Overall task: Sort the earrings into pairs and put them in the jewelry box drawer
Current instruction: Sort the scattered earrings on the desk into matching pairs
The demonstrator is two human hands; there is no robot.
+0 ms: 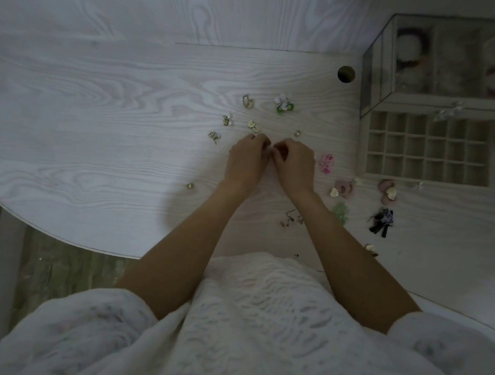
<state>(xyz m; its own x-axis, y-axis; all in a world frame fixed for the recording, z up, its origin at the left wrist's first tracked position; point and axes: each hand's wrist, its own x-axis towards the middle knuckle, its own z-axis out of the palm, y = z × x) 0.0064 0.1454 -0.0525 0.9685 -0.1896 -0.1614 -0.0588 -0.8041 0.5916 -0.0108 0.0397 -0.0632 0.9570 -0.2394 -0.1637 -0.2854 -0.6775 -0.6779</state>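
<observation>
Mid-table, something too small to identify was pinched between the curled fingers of the left hand (247,158) and right hand (294,164), presumably for pairing, away from the pale gridded jewelry box drawer (427,147) at the pale wood-grain table's (99,103) right edge.

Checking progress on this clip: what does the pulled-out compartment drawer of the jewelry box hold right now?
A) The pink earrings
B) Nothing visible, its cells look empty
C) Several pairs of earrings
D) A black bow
B: the drawer shows only bare grid cells, while the pink earrings and the black bow lie on the table outside it.
</observation>
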